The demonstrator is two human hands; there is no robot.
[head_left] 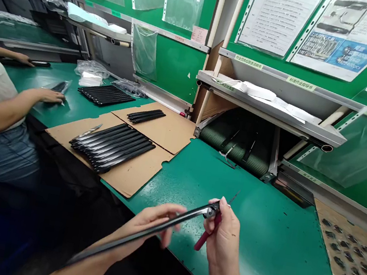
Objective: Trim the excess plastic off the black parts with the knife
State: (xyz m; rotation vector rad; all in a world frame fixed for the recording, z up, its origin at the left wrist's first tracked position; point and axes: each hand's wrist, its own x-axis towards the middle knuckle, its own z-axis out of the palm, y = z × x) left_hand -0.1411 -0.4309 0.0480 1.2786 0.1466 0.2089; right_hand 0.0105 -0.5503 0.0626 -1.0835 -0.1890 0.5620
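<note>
A long black bar (149,230) slants from the lower left up to my right hand (223,232), with a shiny metal fitting (208,212) near its upper end. My right hand is closed, pinching that end. It also holds a slim tool with a dark red handle (201,241), whose thin pointed tip sticks out above the fingers. My left hand (154,220) is around the bar's middle, fingers on both sides, slightly blurred and partly hidden behind it. The bar's lower end lies in front of my left forearm and is blurred.
Rows of black bars (114,146) lie on cardboard (133,181) on the green table (255,254). A conveyor belt (236,139) stands behind. At right is a sheet with several small dark parts (352,267). A co-worker's hand (47,95) rests on a bagged item at left.
</note>
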